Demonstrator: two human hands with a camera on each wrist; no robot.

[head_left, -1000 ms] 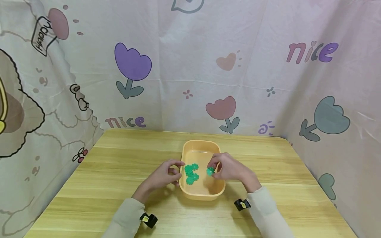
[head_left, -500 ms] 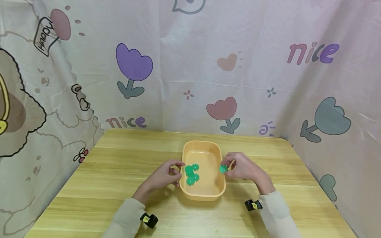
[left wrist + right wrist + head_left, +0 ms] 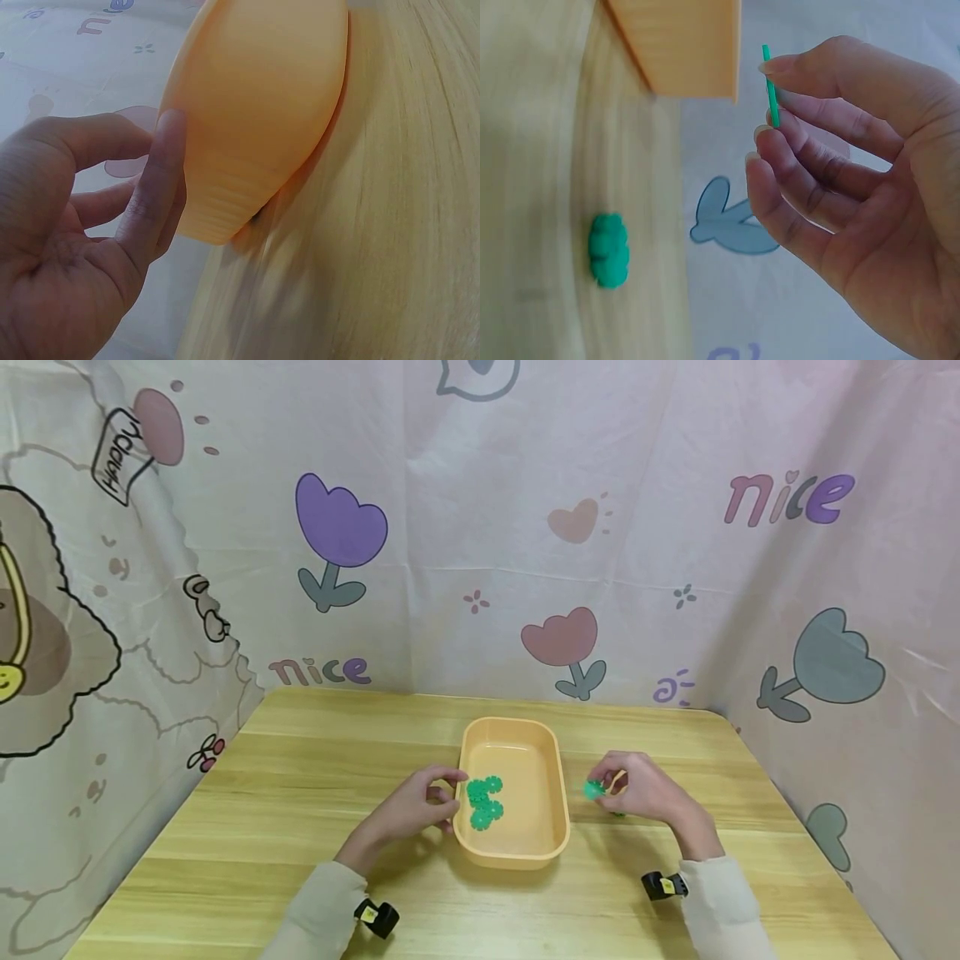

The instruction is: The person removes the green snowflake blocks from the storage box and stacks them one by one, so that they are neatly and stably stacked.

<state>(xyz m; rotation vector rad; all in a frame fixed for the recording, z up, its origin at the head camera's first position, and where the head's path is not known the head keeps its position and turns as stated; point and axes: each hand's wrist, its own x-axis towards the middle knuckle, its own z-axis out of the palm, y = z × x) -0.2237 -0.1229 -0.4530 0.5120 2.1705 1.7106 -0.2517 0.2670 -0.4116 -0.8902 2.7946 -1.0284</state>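
Observation:
My right hand (image 3: 643,789) is over the table just right of the yellow plastic bin (image 3: 534,777). Between thumb and fingertips it pinches a thin green notched building disc (image 3: 594,789), seen edge-on in the right wrist view. Several similar green discs (image 3: 483,803) lie on the bin's floor at the left, some overlapping. My left hand (image 3: 412,803) is at the bin's left side and grips its rim. In the left wrist view the thumb presses the outer wall, while the index fingertip is hidden behind it.
Below my right hand, a small green connected clump (image 3: 609,251) lies on the wooden table (image 3: 337,752); my hand mostly hides it in the head view. A printed cloth (image 3: 465,527) hangs behind the table and along its sides.
My right hand has lifted the green disc out of the bin, over its right wall, and moved right above the table. The left hand stays at the rim.

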